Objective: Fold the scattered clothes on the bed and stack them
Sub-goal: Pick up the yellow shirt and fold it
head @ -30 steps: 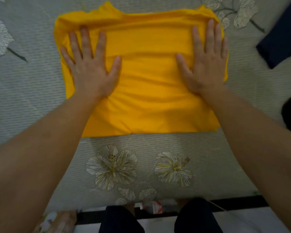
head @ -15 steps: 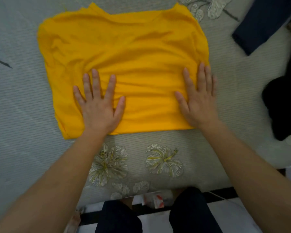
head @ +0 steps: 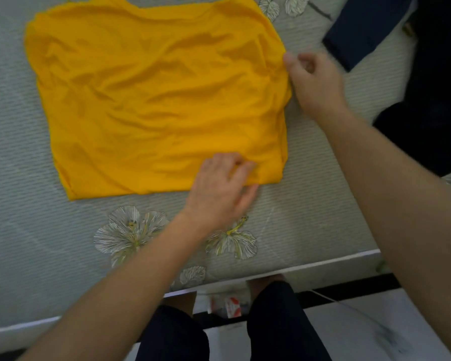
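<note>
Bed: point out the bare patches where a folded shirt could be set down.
Bare sheet lies left of the yellow shirt, and a flowered strip runs between its near hem and the bed's edge. The right is crowded: navy folded cloth, black garment.

shirt [head: 154, 100] flat on the bed [head: 37, 243], left of centre, hem close to the near edge. left hand [head: 219, 188] grips the shirt's near right corner, fingers on top, thumb at the hem. right hand [head: 315, 82] at the shirt's right side, further back, thumb touching the cloth. folded garment [head: 362, 29] behind the right hand, toward the far right. clothes heap [head: 432, 113] at the right edge, nearer than the folded garment. legs [head: 279, 321] stand off the near edge
</note>
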Tool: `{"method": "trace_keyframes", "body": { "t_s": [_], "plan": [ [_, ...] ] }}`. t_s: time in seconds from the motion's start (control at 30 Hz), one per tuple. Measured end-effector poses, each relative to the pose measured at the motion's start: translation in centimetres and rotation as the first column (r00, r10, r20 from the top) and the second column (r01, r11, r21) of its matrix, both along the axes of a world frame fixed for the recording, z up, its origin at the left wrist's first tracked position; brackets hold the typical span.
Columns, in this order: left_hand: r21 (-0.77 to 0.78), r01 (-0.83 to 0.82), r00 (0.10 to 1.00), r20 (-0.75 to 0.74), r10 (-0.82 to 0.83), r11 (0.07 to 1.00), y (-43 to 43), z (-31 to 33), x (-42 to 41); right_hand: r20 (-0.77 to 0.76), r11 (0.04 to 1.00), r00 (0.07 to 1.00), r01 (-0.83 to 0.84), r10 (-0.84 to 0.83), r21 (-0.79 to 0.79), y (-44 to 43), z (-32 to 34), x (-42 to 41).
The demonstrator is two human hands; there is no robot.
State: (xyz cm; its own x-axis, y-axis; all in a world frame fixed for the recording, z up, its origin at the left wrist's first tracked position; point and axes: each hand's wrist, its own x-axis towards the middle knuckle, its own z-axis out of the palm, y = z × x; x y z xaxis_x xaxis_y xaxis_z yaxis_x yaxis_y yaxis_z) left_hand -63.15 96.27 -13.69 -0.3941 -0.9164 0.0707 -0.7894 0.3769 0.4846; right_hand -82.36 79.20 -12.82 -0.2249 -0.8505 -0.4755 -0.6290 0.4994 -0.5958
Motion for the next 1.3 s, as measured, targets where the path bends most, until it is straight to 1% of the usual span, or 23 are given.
{"method": "trace_keyframes", "body": {
  "t_s": [0.03, 0.07, 0.1, 0.17, 0.23, 0.27, 0.33, 0.4, 0.43, 0.5, 0.57, 0.6, 0.67, 0.73, 0.77, 0.83, 0.9, 1.0, 1.1, 1.17, 1.2, 1.27, 1.3],
  "plan": [
    [0.035, 0.063, 0.998, 0.004, -0.063, 0.997, 0.4, -0.1, -1.7, 0.024, 1.000, 0.999, -0.025, 0.024, 0.010, -1.3, 0.2, 0.5],
    [0.086, 0.090, 0.995, 0.039, -0.093, 0.992, 0.7, -0.4, -3.2, 0.051, 0.999, 0.998, -0.038, 0.037, 0.027, -2.4, 0.3, 0.9],
    [0.132, 0.072, 0.993, 0.083, -0.084, 0.989, 0.8, -0.7, -4.3, 0.093, 0.997, 0.994, -0.056, 0.051, 0.054, -3.2, 0.5, 1.3],
    [0.169, -0.030, 0.990, 0.139, 0.007, 0.985, 0.4, -1.3, -5.7, 0.151, 0.987, 0.984, -0.112, 0.095, 0.114, -4.5, 0.9, 2.0],
    [0.150, -0.102, 0.991, 0.107, 0.087, 0.983, -0.2, -1.6, -6.4, 0.160, 0.976, 0.978, -0.158, 0.133, 0.153, -5.5, 0.8, 2.4],
    [0.124, -0.115, 0.990, 0.091, 0.105, 0.986, -0.4, -1.8, -6.6, 0.136, 0.968, 0.979, -0.176, 0.153, 0.178, -6.0, 0.6, 2.4],
    [0.052, -0.112, 0.990, 0.090, 0.107, 0.992, -0.3, -2.3, -7.1, 0.077, 0.949, 0.971, -0.238, 0.227, 0.207, -6.6, 0.2, 2.2],
    [0.018, -0.116, 0.989, 0.092, 0.114, 0.993, 0.0, -2.8, -7.4, 0.066, 0.942, 0.958, -0.286, 0.278, 0.176, -6.7, -0.1, 2.0],
    [0.016, -0.127, 0.989, 0.080, 0.125, 0.992, 0.2, -3.0, -7.5, 0.103, 0.948, 0.956, -0.286, 0.273, 0.137, -6.6, 0.0, 1.8],
    [0.025, -0.136, 0.990, 0.047, 0.135, 0.990, 0.2, -3.0, -7.4, 0.219, 0.971, 0.955, -0.222, 0.199, 0.084, -6.3, 0.1, 1.6],
    [0.049, -0.135, 0.991, -0.007, 0.135, 0.990, 0.3, -2.7, -7.2, 0.374, 0.985, 0.925, -0.119, 0.065, 0.122, -6.0, 0.2, 1.5],
    [0.090, -0.153, 0.985, -0.069, 0.160, 0.984, 0.4, -2.1, -7.1, 0.443, 0.986, 0.897, -0.069, -0.005, 0.151, -6.0, 0.0, 1.6],
    [0.224, -0.227, 0.941, -0.199, 0.273, 0.948, 0.7, -0.9, -6.5, 0.498, 0.984, 0.862, 0.005, -0.094, 0.178, -6.0, -0.1, 2.1],
    [0.403, -0.314, 0.844, -0.297, 0.447, 0.860, 1.0, 0.3, -5.5, 0.494, 0.984, 0.859, 0.057, -0.135, 0.171, -5.9, 0.2, 2.9],
    [0.507, -0.346, 0.767, -0.332, 0.550, 0.789, 1.0, 0.8, -4.7, 0.476, 0.985, 0.866, 0.086, -0.149, 0.152, -5.9, 0.5, 3.4],
    [0.707, -0.345, 0.566, -0.369, 0.738, 0.618, 0.5, 2.3, -2.7, 0.446, 0.989, 0.883, 0.126, -0.147, 0.078, -6.1, 1.5, 5.1],
    [0.823, -0.304, 0.360, -0.368, 0.857, 0.481, 0.1, 3.8, 0.1, 0.412, 0.988, 0.902, 0.155, -0.133, -0.021, -6.4, 2.6, 7.7],
    [0.922, -0.198, 0.058, -0.329, 0.943, 0.333, 0.2, 5.3, 5.2, 0.367, 0.969, 0.929, 0.133, -0.048, -0.210, -6.6, 3.5, 13.2],
    [0.964, -0.120, -0.206, -0.257, 0.944, 0.236, 1.4, 5.6, 10.6, 0.230, 0.949, 0.971, 0.019, 0.057, -0.314, -6.2, 3.5, 19.7],
    [0.976, -0.109, -0.333, -0.215, 0.918, 0.189, 2.5, 5.4, 13.9, 0.149, 0.933, 0.979, -0.077, 0.137, -0.351, -5.2, 3.8, 24.1],
    [0.980, -0.110, -0.374, -0.196, 0.906, 0.167, 3.1, 5.0, 15.7, 0.122, 0.926, 0.974, -0.138, 0.192, -0.353, -4.8, 3.7, 26.3],
    [0.985, -0.120, -0.416, -0.163, 0.895, 0.124, 4.1, 4.3, 18.1, 0.024, 0.909, 0.955, -0.273, 0.296, -0.314, -3.9, 3.5, 30.3],
    [0.986, -0.137, -0.421, -0.146, 0.895, 0.096, 4.6, 3.8, 19.2, 0.032, 0.899, 0.934, -0.334, 0.357, -0.283, -3.5, 3.2, 32.2]
  ]
}}
